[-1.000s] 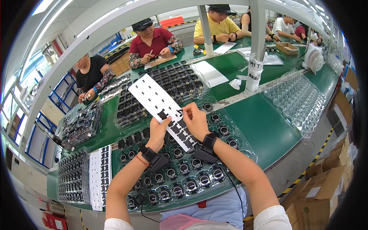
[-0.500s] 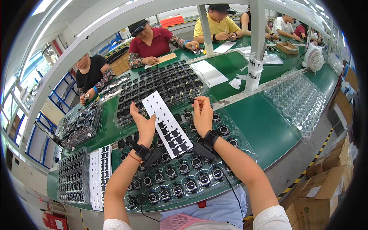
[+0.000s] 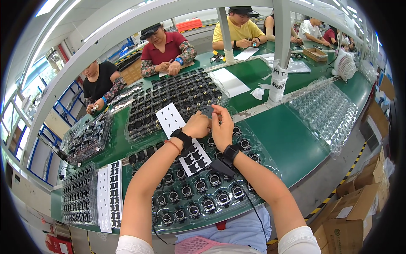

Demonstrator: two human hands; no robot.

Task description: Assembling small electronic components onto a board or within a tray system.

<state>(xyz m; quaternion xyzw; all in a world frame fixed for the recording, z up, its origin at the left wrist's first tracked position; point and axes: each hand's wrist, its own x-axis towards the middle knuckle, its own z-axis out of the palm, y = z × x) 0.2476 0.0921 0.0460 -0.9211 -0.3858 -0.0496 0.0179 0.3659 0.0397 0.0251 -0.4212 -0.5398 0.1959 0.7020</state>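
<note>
Workbench (image 3: 292,139) with green mat fills the frame centre, running from lower left to upper right. Clear blister tray (image 3: 198,190) of round black ring parts sits lower centre, right in front of the person; second tray of black parts (image 3: 177,97) lies above it, centre-left; empty clear tray (image 3: 325,110) at right. White sticker sheet (image 3: 175,127) with black die-cut pieces lies across the near tray, tilted, upper end toward centre, lower end under the forearms. Another white sheet strip (image 3: 109,194) lies lower left beside a dark tray. Left hand (image 3: 196,125) rests on the sticker sheet at frame centre, fingers curled down, pinching narrow at something small, too small to tell what. Right hand (image 3: 222,129) just beside it, touching or nearly touching the left fingertips, thumb and forefinger closed narrow on the same spot; cannot tell what is held. Both wrists carry black bands. Three seated people work across the bench, upper frame. Small white fan (image 3: 344,67) upper right.
</note>
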